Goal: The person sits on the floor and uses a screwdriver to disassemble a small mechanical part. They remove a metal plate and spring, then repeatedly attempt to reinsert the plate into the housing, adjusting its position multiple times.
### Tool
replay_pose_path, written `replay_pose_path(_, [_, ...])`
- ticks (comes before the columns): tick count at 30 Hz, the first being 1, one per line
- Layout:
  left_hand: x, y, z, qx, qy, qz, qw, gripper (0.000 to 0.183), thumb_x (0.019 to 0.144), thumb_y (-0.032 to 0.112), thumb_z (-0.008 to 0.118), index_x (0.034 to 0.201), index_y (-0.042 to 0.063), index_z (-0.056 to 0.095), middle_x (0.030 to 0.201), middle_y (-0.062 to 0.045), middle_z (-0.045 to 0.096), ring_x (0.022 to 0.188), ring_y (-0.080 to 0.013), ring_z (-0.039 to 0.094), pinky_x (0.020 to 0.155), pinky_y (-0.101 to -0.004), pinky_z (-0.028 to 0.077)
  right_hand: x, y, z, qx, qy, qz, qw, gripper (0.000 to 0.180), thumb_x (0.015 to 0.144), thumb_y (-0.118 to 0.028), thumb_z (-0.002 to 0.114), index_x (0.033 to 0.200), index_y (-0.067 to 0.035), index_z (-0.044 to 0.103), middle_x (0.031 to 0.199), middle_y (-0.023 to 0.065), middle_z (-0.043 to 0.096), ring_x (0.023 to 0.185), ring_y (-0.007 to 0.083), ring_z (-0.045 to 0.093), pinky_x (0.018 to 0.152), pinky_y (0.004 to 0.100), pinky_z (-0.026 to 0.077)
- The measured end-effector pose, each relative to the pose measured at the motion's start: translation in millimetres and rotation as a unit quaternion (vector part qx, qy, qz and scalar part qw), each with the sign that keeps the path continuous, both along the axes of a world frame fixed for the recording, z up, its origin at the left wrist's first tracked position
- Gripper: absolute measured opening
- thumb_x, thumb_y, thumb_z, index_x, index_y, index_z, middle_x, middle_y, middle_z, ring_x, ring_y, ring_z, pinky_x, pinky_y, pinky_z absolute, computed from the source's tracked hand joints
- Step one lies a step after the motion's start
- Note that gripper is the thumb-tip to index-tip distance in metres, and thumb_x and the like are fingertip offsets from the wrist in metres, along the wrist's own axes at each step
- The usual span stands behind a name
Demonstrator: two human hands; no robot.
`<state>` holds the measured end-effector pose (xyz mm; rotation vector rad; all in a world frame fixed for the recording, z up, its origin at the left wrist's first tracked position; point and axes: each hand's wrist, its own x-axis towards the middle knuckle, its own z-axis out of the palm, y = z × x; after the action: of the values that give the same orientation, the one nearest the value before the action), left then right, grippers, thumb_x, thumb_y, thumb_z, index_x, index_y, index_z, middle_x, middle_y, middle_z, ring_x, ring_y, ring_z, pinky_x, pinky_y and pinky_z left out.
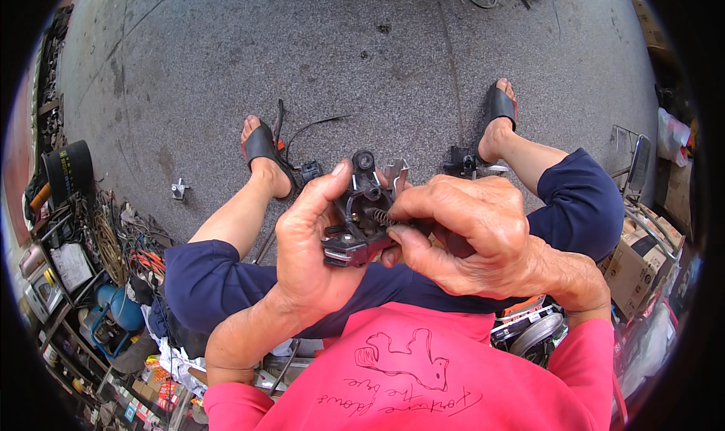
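Observation:
My left hand (308, 235) grips a black mechanical assembly (354, 227) from its left side, thumb along the top edge. A round eyelet stands at the far end of the assembly, and a bright metal piece sits at its near left corner. Between the thumb and index finger of my right hand (473, 232) is a small coil spring (380, 215), whose far end reaches into the body of the assembly. Just beyond the right fingertips, a bent metal bracket (396, 173) sticks up. The underside of the assembly is hidden by my fingers.
On the grey floor (362, 62) lie a small metal part (179, 189), a black part with a cable (310, 171) and another black part (460, 160) by my feet. Wires and hoses (113, 244) heap at left, with a black bucket (67, 170). Cardboard boxes (637, 266) stand at right.

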<state>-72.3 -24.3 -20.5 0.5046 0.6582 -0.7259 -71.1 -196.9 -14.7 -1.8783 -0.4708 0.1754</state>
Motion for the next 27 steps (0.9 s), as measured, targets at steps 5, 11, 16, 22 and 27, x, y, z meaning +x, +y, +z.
replay_pose_path(5, [0.7,-1.7,2.6,-0.017,0.021,0.013,1.000,0.038,0.095,0.036,0.039,0.101,0.003,0.057,0.094,-0.011,0.063,0.075,-0.0219,0.061,0.055,-0.0353,0.046,1.5,-1.5,1.7,-0.004,-0.016,-0.007,1.000,0.021,0.068,-0.001,0.067,0.087,-0.001,0.059,0.069,0.0097,0.058,0.054,0.0238,0.060,0.045,0.0319,0.046])
replay_pose_path(11, [0.6,-0.3,-1.0,-0.039,0.062,0.011,0.997,0.039,0.096,0.037,0.039,0.099,0.002,0.056,0.093,-0.011,0.062,0.074,-0.0220,0.061,0.054,-0.0355,0.047,1.1,-1.0,2.0,0.003,-0.002,-0.032,0.999,0.020,0.070,0.001,0.067,0.088,0.000,0.060,0.068,0.0095,0.059,0.052,0.0221,0.059,0.044,0.0306,0.046])
replay_pose_path(16, [0.9,-3.8,1.1,0.003,0.053,0.009,0.999,0.037,0.096,0.035,0.040,0.100,0.003,0.056,0.091,-0.011,0.063,0.072,-0.0209,0.062,0.054,-0.0351,0.047,3.8,-1.2,6.0,-0.001,0.004,-0.020,1.000,0.020,0.070,0.001,0.067,0.088,0.000,0.060,0.069,0.0101,0.059,0.052,0.0224,0.059,0.045,0.0307,0.046])
replay_pose_path(22, [-0.2,-4.4,-1.8,0.022,0.052,0.011,0.998,0.034,0.096,0.034,0.041,0.100,0.004,0.056,0.090,-0.010,0.064,0.071,-0.0201,0.062,0.053,-0.0341,0.047,3.1,-0.8,3.3,0.015,0.013,-0.024,1.000,0.019,0.070,0.001,0.066,0.088,0.000,0.060,0.069,0.0107,0.059,0.055,0.0237,0.060,0.047,0.0310,0.047])
replay_pose_path(27, [-0.3,-4.4,-1.1,0.003,0.036,-0.003,0.999,0.035,0.096,0.034,0.040,0.101,0.005,0.057,0.090,-0.009,0.065,0.073,-0.0197,0.062,0.054,-0.0340,0.047,2.8,-0.6,2.8,0.015,0.020,-0.020,0.999,0.019,0.070,0.000,0.066,0.088,0.001,0.059,0.069,0.0114,0.059,0.055,0.0247,0.060,0.047,0.0318,0.047])
